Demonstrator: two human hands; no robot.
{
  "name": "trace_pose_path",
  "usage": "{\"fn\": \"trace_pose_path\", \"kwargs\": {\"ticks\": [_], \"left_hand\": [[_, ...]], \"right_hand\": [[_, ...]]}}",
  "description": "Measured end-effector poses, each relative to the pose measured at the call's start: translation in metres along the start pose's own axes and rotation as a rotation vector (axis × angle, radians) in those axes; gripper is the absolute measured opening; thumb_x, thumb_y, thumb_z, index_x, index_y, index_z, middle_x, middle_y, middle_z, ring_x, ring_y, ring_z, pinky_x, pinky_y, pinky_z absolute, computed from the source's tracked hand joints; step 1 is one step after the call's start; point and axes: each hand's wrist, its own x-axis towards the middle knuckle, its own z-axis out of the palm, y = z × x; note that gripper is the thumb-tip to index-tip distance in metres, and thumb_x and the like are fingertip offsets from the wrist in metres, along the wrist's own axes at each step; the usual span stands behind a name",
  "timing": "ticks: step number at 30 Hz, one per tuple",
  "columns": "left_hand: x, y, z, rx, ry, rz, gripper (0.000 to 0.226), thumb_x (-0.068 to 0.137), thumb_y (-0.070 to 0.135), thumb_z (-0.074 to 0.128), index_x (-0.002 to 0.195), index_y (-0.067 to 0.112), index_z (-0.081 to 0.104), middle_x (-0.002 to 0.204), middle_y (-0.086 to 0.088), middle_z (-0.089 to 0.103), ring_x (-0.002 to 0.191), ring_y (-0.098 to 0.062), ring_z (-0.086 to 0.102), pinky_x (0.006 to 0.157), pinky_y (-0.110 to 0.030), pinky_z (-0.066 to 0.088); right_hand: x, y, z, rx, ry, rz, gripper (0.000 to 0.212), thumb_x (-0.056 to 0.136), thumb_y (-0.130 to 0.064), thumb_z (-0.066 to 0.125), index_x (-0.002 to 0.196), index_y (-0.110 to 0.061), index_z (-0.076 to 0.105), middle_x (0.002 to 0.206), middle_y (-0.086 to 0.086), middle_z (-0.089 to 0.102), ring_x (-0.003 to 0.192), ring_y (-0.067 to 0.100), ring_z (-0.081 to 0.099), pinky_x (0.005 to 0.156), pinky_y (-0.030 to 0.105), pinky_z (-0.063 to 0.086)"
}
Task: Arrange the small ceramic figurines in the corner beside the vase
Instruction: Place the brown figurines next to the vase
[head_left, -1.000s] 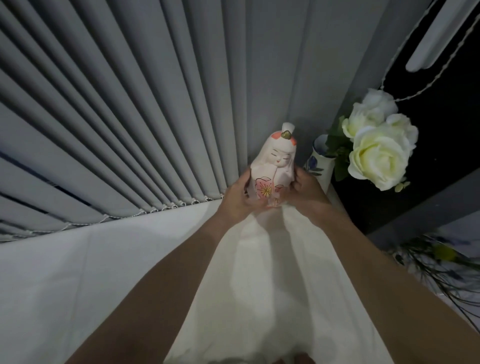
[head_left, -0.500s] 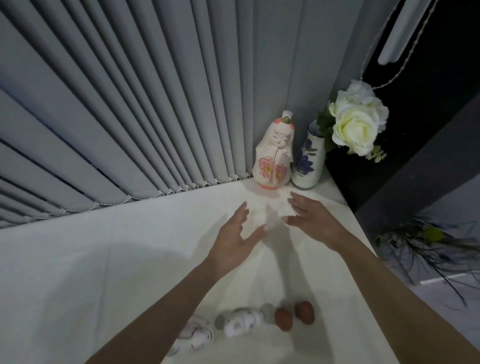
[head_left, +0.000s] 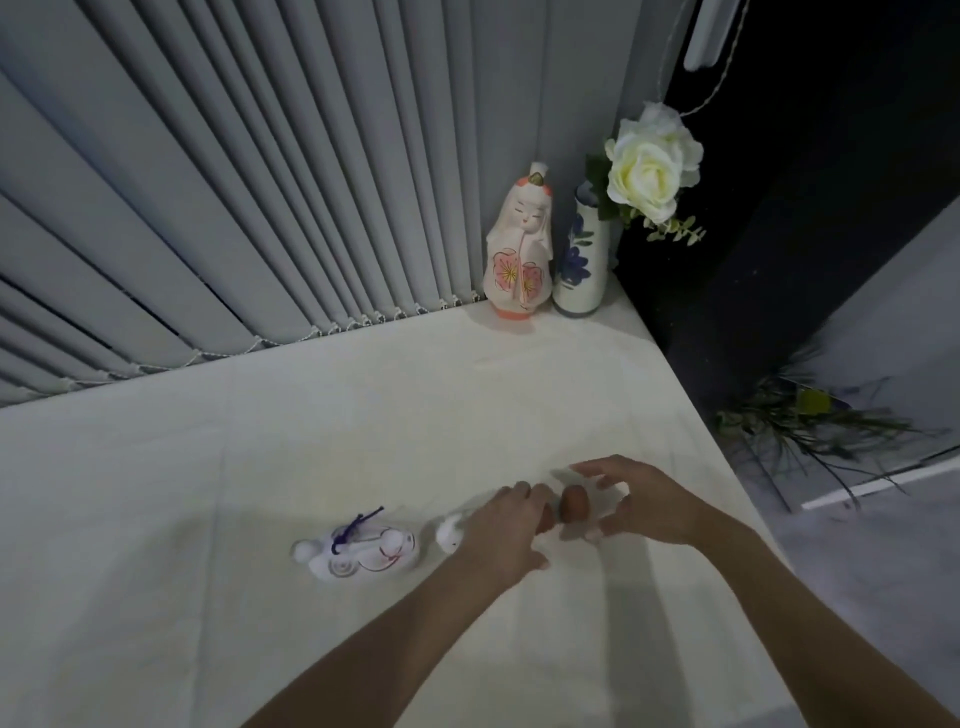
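Lower centre: your left hand (head_left: 506, 525) and right hand (head_left: 641, 506) hover, released, around the brown figurine (head_left: 574, 503) (brittle, slippery); pinch its sides.

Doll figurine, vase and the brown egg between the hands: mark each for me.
Doll figurine (head_left: 518, 249), head view: on its flowered robe front.
Vase (head_left: 581, 265), head view: on the blue flower painted on its side.
Brown egg (head_left: 574, 503), head view: on its upper surface.

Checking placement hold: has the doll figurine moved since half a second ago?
No. The doll figurine stands upright in the corner, right beside the vase, as before. Only the camera shifted.
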Motion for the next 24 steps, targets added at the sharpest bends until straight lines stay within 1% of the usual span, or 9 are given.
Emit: {"fn": "trace_pose_path", "kwargs": {"ticks": [3,7,11,14,16,18,21,22,24], "left_hand": [[0.008,0.007,0.001,0.082,0.006,-0.016,0.048,0.083,0.014,0.066,0.125,0.008,0.044,0.126,-0.013,0.053,0.115,-0.03,0.051,0.092,-0.041,0.045],[0.013,0.012,0.0,0.101,0.05,-0.043,0.03,0.086,0.006,0.055,0.116,0.005,0.049,0.123,-0.014,0.056,0.113,-0.031,0.053,0.091,-0.04,0.043],[0.017,0.012,0.001,0.065,0.04,-0.039,0.025,0.087,0.008,0.054,0.112,0.006,0.052,0.12,-0.013,0.058,0.111,-0.029,0.055,0.091,-0.039,0.043],[0.021,0.01,-0.001,0.016,0.057,-0.029,0.026,0.087,0.012,0.053,0.112,0.007,0.051,0.118,-0.012,0.06,0.11,-0.029,0.056,0.092,-0.037,0.043],[0.025,0.007,-0.006,-0.088,0.124,-0.039,0.025,0.085,0.014,0.054,0.109,0.009,0.051,0.112,-0.008,0.065,0.105,-0.026,0.059,0.087,-0.032,0.044],[0.032,0.005,-0.015,-0.231,0.198,-0.058,0.024,0.08,0.013,0.061,0.104,0.012,0.054,0.101,-0.003,0.071,0.097,-0.021,0.064,0.072,-0.019,0.042],[0.053,0.002,-0.034,-0.372,0.289,-0.141,0.024,0.072,0.012,0.068,0.093,0.017,0.057,0.089,-0.002,0.074,0.084,-0.018,0.065,0.06,-0.011,0.033],[0.063,0.001,-0.043,-0.403,0.315,-0.161,0.022,0.07,0.011,0.07,0.089,0.017,0.059,0.085,-0.003,0.074,0.08,-0.018,0.065,0.059,-0.009,0.033],[0.086,0.001,-0.061,-0.423,0.347,-0.154,0.021,0.068,0.007,0.071,0.082,0.018,0.06,0.077,0.003,0.072,0.077,-0.017,0.065,0.054,-0.001,0.036]], "right_hand": [[0.0,0.005,0.013,-0.1,0.07,0.01,0.057,0.068,-0.006,0.076,0.119,-0.016,0.055,0.109,-0.001,0.05,0.097,0.016,0.052,0.081,0.022,0.044],[0.002,0.007,0.024,-0.047,0.18,-0.08,0.041,0.065,-0.004,0.078,0.103,-0.015,0.066,0.1,0.003,0.058,0.092,0.02,0.058,0.076,0.011,0.042],[0.008,0.012,0.025,-0.142,0.151,-0.082,0.026,0.076,-0.002,0.066,0.101,-0.011,0.065,0.108,0.01,0.061,0.095,0.019,0.056,0.078,0.015,0.04],[0.013,0.018,0.026,-0.18,0.156,-0.119,0.017,0.08,-0.005,0.062,0.094,-0.011,0.068,0.094,0.002,0.06,0.083,0.007,0.051,0.072,0.005,0.039],[0.014,0.013,0.02,-0.223,0.164,-0.145,0.015,0.084,-0.006,0.053,0.082,-0.004,0.067,0.083,0.007,0.057,0.077,0.013,0.05,0.078,0.012,0.04],[0.019,0.009,0.011,-0.233,0.254,-0.215,0.024,0.085,-0.008,0.043,0.07,0.002,0.059,0.078,0.015,0.051,0.073,0.022,0.048,0.081,0.025,0.04],[0.034,0.008,-0.005,-0.084,0.218,-0.085,0.02,0.082,-0.005,0.057,0.077,-0.023,0.062,0.08,-0.001,0.059,0.069,0.004,0.055,0.071,0.006,0.044],[0.04,0.005,-0.014,-0.011,0.269,-0.06,0.028,0.08,-0.002,0.06,0.079,-0.03,0.061,0.082,-0.005,0.061,0.072,0.002,0.057,0.069,0.005,0.045],[0.054,0.001,-0.032,0.067,0.356,-0.089,0.027,0.077,0.0,0.065,0.075,-0.026,0.064,0.085,-0.001,0.066,0.078,0.008,0.06,0.07,0.011,0.044]]}}
